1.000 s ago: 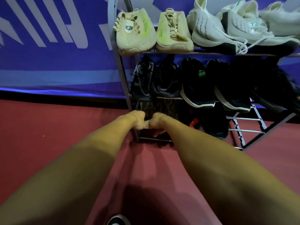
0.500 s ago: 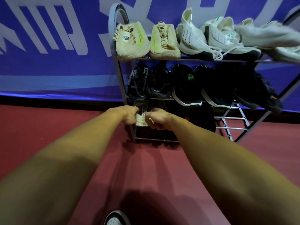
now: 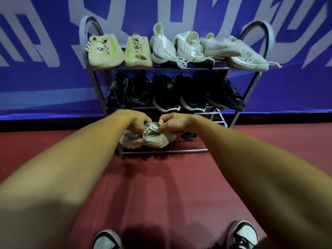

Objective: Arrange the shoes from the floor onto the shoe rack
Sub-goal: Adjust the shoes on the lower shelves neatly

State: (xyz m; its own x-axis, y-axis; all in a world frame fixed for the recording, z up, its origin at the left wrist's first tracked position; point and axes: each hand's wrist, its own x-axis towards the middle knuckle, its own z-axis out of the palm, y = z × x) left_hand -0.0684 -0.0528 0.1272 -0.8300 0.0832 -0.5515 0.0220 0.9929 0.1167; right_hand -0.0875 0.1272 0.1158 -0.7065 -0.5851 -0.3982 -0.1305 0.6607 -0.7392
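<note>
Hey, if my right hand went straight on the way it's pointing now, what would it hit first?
Probably the left hand. The right hand, pinching the tongue of the beige shoe, points leftward toward it, with their fingers nearly meeting. Depth is hard to judge.

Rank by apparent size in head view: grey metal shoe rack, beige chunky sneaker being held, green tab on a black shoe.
1. grey metal shoe rack
2. beige chunky sneaker
3. green tab
No ties.

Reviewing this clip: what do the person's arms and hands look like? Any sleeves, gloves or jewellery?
Both forearms are bare to the frame edge, with no sleeves in view. The left hand and right hand wear no gloves, and no watch or bracelet shows at either wrist. Rings: cannot tell.
</note>
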